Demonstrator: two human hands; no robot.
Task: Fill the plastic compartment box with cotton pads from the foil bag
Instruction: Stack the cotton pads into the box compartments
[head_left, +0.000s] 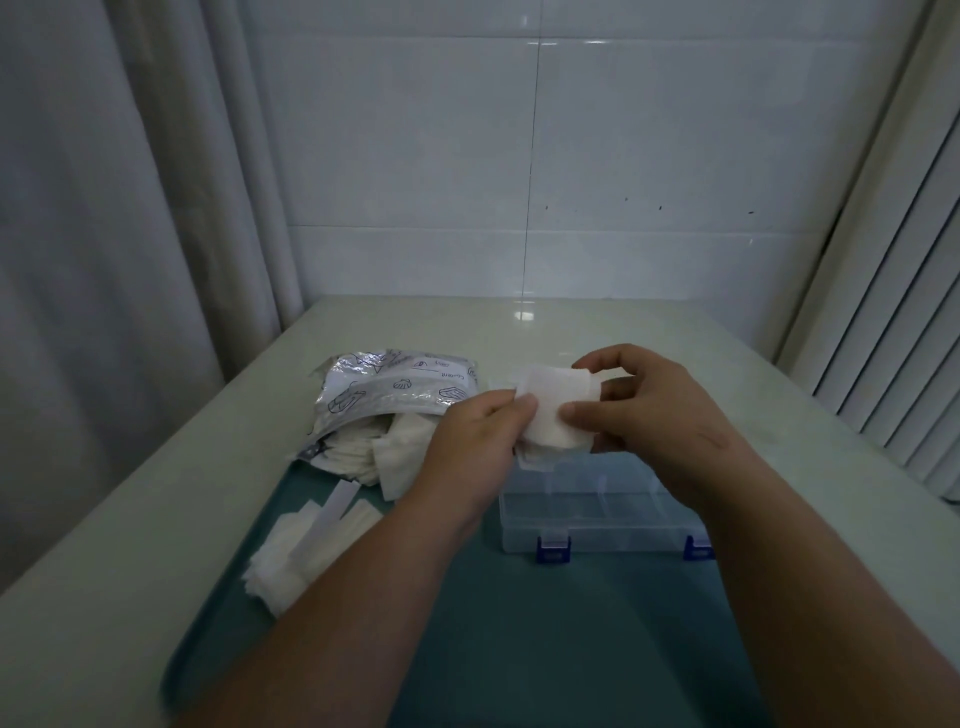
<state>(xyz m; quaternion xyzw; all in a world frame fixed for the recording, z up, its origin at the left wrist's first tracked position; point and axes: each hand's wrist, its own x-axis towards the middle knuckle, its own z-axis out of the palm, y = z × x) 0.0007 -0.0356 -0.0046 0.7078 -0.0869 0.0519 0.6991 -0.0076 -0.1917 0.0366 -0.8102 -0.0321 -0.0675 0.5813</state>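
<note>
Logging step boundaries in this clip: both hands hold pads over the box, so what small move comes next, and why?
Probably lower the pads into a compartment of the box beneath. The left hand and right hand both pinch the stack above it, and the compartments in view look empty.
</note>
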